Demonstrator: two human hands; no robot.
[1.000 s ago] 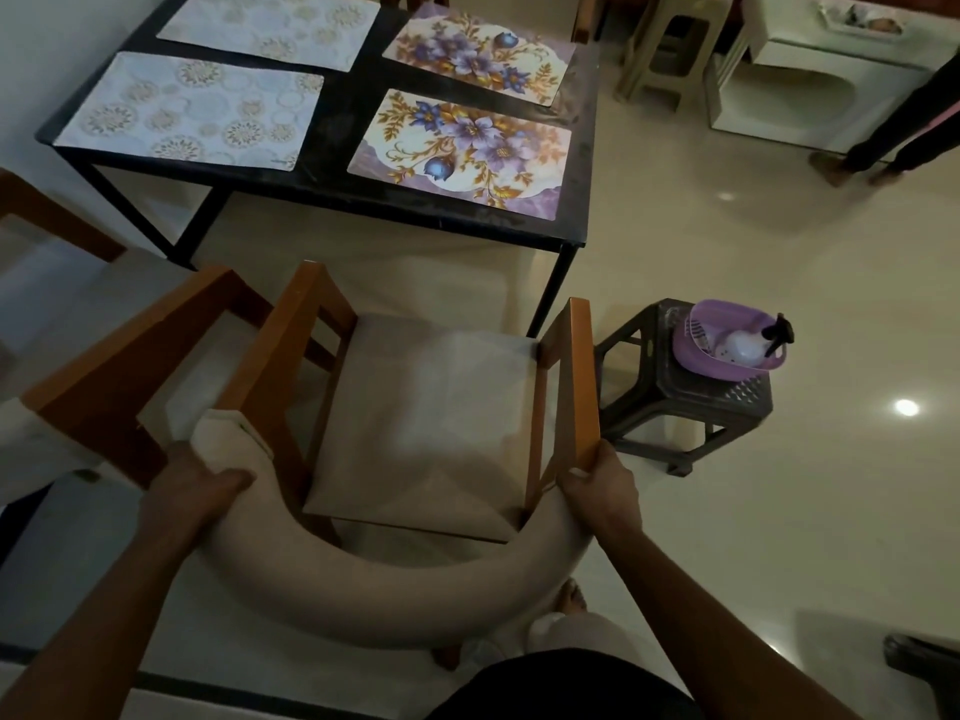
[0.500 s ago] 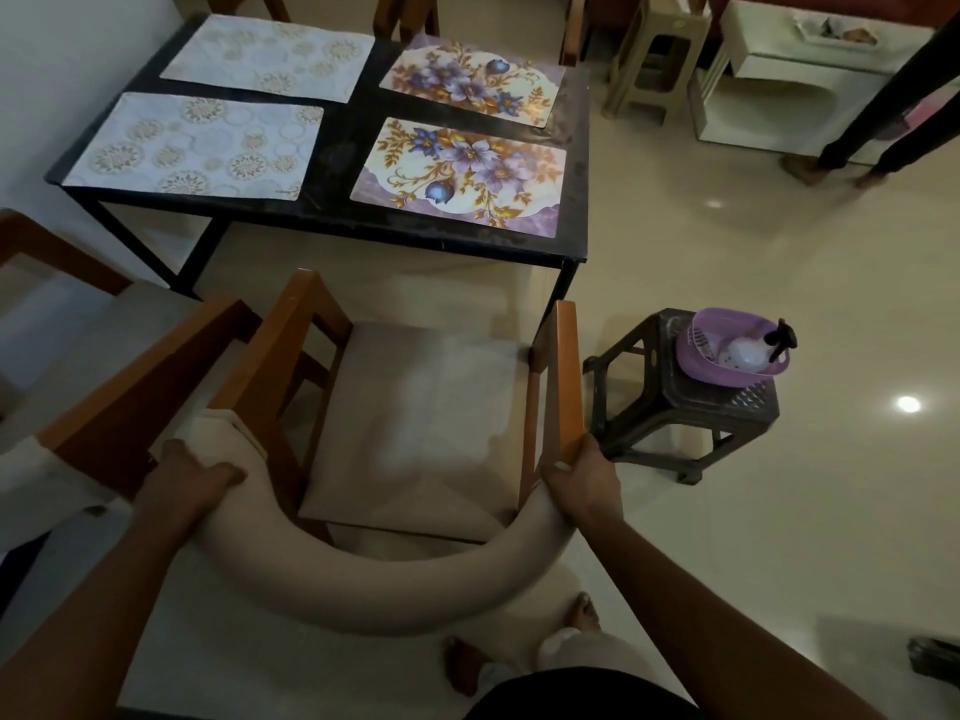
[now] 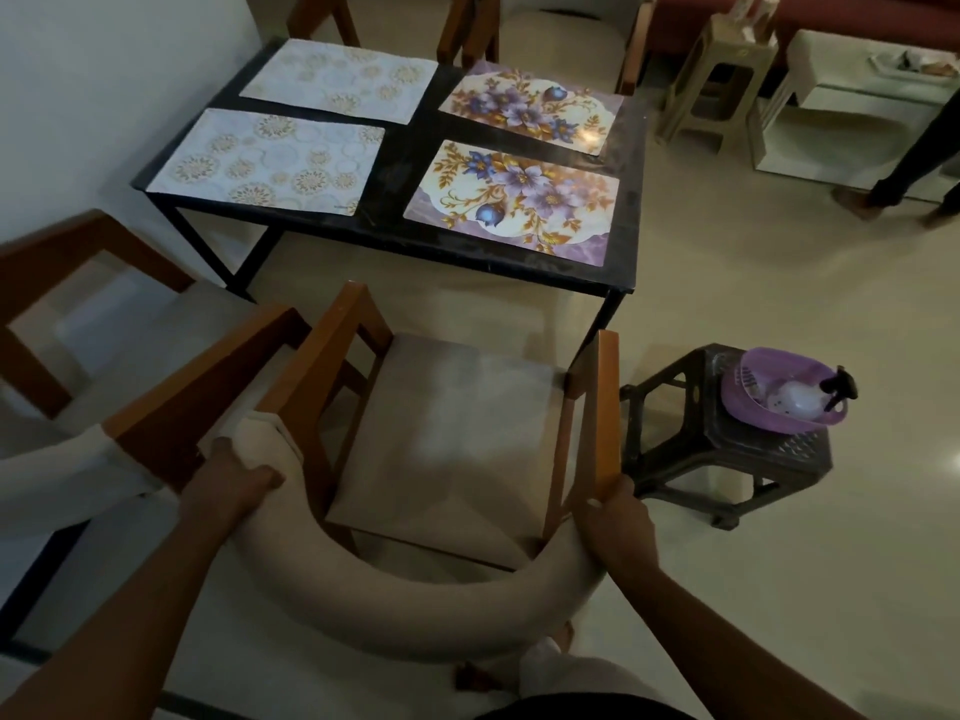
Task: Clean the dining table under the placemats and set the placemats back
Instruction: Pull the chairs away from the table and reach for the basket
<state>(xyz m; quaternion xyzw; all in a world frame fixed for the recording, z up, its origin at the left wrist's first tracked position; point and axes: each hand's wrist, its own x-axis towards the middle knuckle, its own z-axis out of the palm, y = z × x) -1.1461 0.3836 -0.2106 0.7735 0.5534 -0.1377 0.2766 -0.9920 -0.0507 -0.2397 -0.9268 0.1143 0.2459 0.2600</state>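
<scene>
Neither hand was on the task's things yet. The left hand (image 3: 228, 480) gripped the padded end of the armchair's (image 3: 457, 433) curved backrest (image 3: 395, 615). The right hand (image 3: 618, 517) was curled round the other end, where the backrest meets the wooden armrest (image 3: 605, 407). The armchair stood near the dark table (image 3: 410, 137), with bare floor between them.

The four placemats lay flat on the table, none overlapping. Two pale patterned placemats (image 3: 267, 163) were on the left half and two floral placemats (image 3: 511, 197) on the right.

They looked like thin, light, flexible sheets. The far floral one carried a bright glint, so its surface was probably glossy plastic and a little slippery. Lying flush on the top, they offered no raised edge to catch. The likely way in was to slide one toward the table's edge until a border overhung, then pinch it there. The near floral mat already lay close to that edge. Held by one corner, a mat would probably droop, so two corners or a long side would carry it flatter.

To the right of the armchair, a dark plastic stool (image 3: 727, 459) carried a purple basket (image 3: 753, 368) with a spray bottle (image 3: 797, 405) in it. I could not make out a cloth.
</scene>
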